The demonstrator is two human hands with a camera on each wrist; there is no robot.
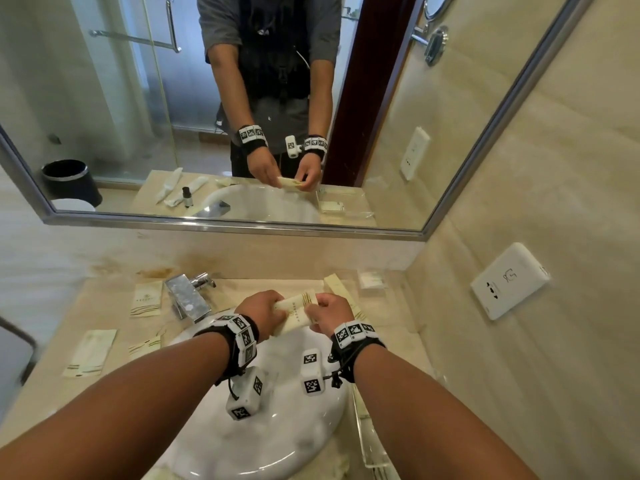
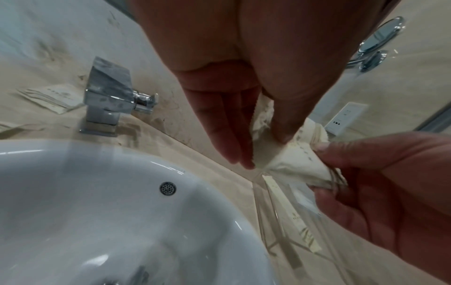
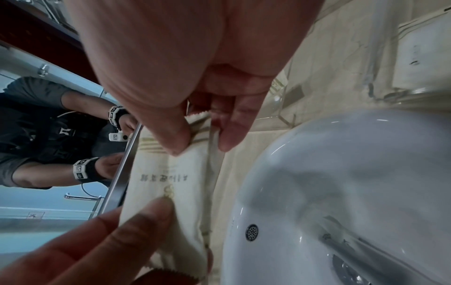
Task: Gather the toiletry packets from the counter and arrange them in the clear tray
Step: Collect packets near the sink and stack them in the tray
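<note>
Toiletry packets of cream paper with gold print are the matter here: one cream, gold-striped packet [image 1: 297, 313] is held above the far rim of the white oval sink basin [image 1: 263, 441], at the middle of the head frame. Left hand [image 1: 260, 312] pinches its left end between thumb and straight fingers; right hand [image 1: 328, 312] pinches the striped, serrated right end between thumb and forefinger. Both hands sit close together, the packet stretched between them.

Just right of the hands, the clear plastic tray [image 2: 273, 216] lies on the beige marble worktop [image 1: 45, 403] beside the basin; a long narrow cream packet [image 2: 290, 216] lies inside it. A small white box [image 1: 372, 280] sits at the upper right, though whether inside the tray I cannot tell.

Left of the hands stands the square chrome faucet [image 1: 188, 297]. Beyond it, three flat cream packets lie on the worktop: one [image 1: 146, 299] beside the faucet, one [image 1: 90, 353] at the left, a smaller one [image 1: 144, 346] near the basin rim.
</note>
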